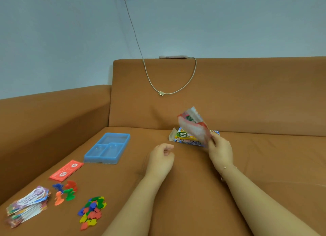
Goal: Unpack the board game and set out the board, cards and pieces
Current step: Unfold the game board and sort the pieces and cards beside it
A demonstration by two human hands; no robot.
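Two hands: right hand (220, 150) grips blurred card bundle (193, 125) above game box (187, 138); left hand (161, 156) loosely curled, holding nothing.
Blue tray (107, 148): left of box.

Phone (173, 56) and cable (144, 62) on brown sofa (247, 94).

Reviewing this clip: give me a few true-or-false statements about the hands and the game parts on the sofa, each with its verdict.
1. The right hand grips a blurred red-and-white stack of cards. True.
2. The left hand holds the blue plastic tray. False: it holds nothing; the tray lies apart on the brown sofa.
3. The tray's compartments are full of pieces. False: they look empty.
4. The red paper note lies between the tray and the coloured plastic pawns. True.
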